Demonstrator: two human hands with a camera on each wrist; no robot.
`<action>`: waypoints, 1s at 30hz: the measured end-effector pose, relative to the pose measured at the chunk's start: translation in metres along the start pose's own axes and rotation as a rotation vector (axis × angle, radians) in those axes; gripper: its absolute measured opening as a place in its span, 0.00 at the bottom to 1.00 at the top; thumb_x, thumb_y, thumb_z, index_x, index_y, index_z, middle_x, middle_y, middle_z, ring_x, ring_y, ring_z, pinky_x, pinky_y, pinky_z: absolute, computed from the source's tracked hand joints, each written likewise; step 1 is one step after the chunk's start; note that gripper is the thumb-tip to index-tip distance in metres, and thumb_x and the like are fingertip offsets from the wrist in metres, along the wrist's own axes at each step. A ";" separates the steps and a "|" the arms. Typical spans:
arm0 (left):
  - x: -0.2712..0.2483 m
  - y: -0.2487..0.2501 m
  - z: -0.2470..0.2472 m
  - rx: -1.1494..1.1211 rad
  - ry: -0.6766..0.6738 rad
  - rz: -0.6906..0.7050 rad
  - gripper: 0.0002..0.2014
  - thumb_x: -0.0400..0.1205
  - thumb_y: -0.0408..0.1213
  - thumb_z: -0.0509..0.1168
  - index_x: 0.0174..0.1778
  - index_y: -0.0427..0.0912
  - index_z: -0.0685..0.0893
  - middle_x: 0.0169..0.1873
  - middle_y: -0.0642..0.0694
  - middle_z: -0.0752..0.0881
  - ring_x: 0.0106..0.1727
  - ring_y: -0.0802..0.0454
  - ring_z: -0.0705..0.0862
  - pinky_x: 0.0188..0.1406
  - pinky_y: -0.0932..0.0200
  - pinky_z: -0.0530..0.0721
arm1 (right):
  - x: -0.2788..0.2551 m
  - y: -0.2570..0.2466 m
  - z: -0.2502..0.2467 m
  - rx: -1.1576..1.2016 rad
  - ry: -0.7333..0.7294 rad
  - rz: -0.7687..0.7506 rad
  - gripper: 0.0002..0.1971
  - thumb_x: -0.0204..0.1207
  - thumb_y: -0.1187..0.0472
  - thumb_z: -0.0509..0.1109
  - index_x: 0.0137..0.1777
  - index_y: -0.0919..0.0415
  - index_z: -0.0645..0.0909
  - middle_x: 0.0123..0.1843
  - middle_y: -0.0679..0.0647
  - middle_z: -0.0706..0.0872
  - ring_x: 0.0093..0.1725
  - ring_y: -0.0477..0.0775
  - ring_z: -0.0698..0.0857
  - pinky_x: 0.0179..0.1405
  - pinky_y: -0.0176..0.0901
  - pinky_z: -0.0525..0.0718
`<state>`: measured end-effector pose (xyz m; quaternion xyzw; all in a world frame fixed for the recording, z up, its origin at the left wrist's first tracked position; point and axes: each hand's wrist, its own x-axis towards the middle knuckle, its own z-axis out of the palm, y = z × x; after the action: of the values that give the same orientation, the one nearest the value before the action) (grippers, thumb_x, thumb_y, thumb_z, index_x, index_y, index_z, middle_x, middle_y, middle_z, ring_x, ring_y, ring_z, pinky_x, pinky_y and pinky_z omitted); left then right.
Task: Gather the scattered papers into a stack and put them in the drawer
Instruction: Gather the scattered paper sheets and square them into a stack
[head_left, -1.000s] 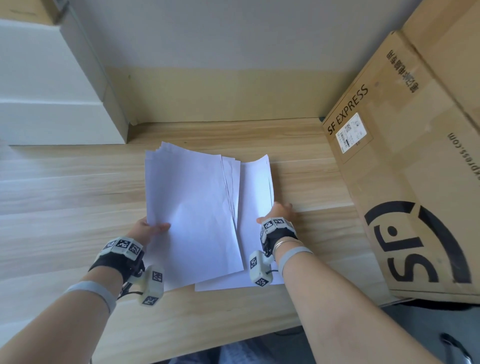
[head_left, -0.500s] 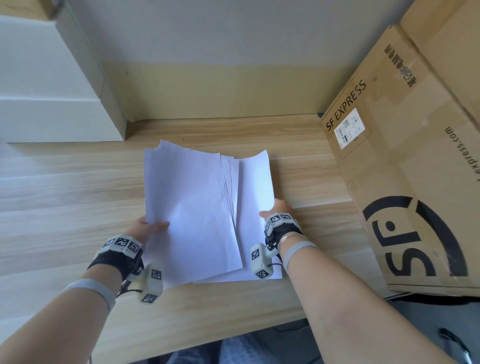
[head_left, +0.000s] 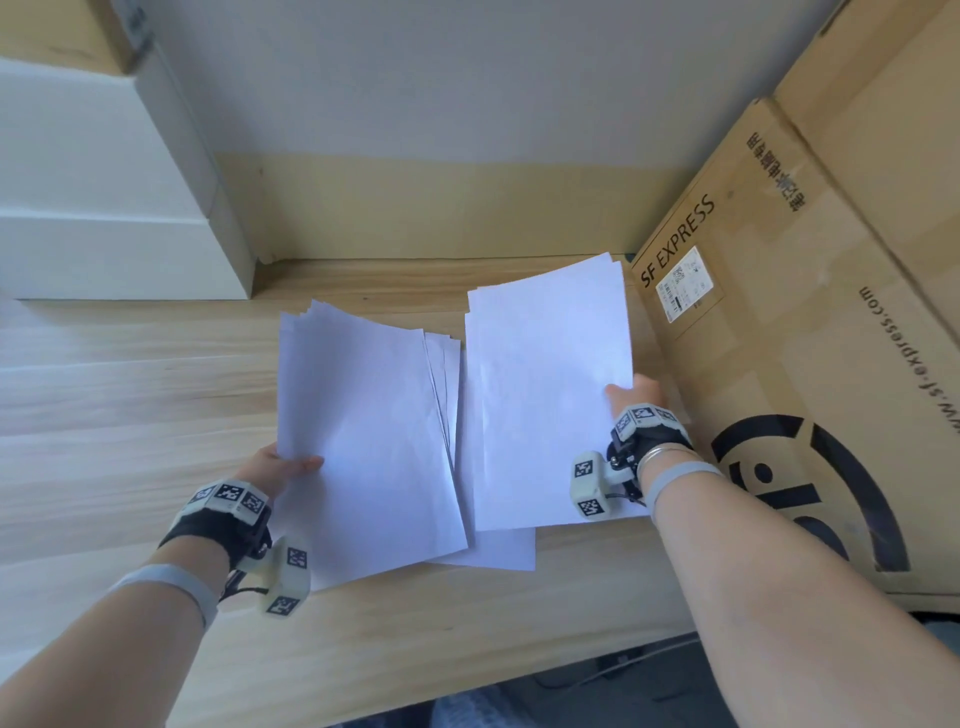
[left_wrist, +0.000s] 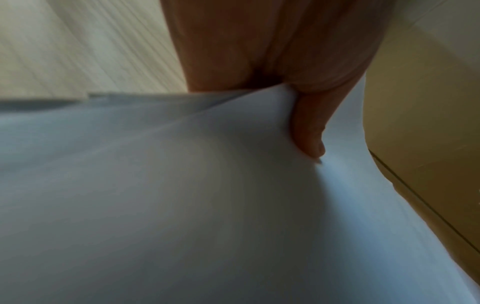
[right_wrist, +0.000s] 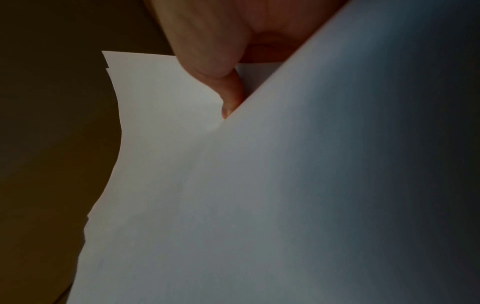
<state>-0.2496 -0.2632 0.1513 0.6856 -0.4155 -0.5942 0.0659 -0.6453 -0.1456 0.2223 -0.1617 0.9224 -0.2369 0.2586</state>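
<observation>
White paper sheets lie on the wooden desk (head_left: 130, 395). My left hand (head_left: 283, 465) pinches the left edge of a fanned bundle of sheets (head_left: 363, 441), thumb on top; the left wrist view shows the thumb (left_wrist: 309, 131) pressing the bundle of sheets (left_wrist: 182, 205). My right hand (head_left: 631, 397) pinches the right edge of a couple of lifted sheets (head_left: 545, 395), held above the desk beside the bundle. In the right wrist view a fingertip (right_wrist: 231, 105) sits between those lifted sheets (right_wrist: 285, 185). One more sheet (head_left: 504, 551) lies flat underneath. No drawer shows.
A large SF Express cardboard box (head_left: 810, 364) stands close on the right, next to my right hand. A white cabinet (head_left: 104, 208) fills the back left corner. The desk's front edge (head_left: 467, 680) runs below my arms, and bare wood lies to the left.
My right hand has lifted a couple of sheets off the desk and carried them right and up, towards the box. The left hand still holds its bundle in place.
</observation>
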 end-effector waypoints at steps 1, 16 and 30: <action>-0.003 0.002 0.001 0.006 -0.007 -0.007 0.22 0.75 0.31 0.71 0.64 0.28 0.79 0.60 0.26 0.83 0.54 0.33 0.83 0.65 0.36 0.78 | 0.000 -0.004 -0.003 0.008 0.004 0.000 0.12 0.77 0.67 0.61 0.56 0.71 0.80 0.45 0.60 0.81 0.43 0.59 0.78 0.42 0.41 0.73; 0.001 -0.003 0.000 0.057 -0.065 0.006 0.28 0.77 0.56 0.65 0.65 0.39 0.79 0.49 0.27 0.87 0.42 0.36 0.86 0.44 0.47 0.84 | -0.073 -0.056 0.117 -0.249 -0.416 -0.162 0.15 0.81 0.64 0.61 0.64 0.68 0.78 0.64 0.63 0.84 0.59 0.63 0.84 0.53 0.43 0.78; -0.005 0.004 0.001 -0.062 -0.044 0.019 0.21 0.76 0.31 0.70 0.65 0.29 0.79 0.61 0.28 0.83 0.53 0.38 0.83 0.64 0.38 0.79 | -0.070 -0.045 0.122 -0.235 -0.226 -0.097 0.19 0.78 0.61 0.63 0.69 0.59 0.70 0.69 0.62 0.73 0.68 0.64 0.76 0.65 0.50 0.75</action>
<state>-0.2520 -0.2620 0.1576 0.6660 -0.4049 -0.6209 0.0836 -0.5129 -0.1971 0.1821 -0.2609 0.8999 -0.1199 0.3284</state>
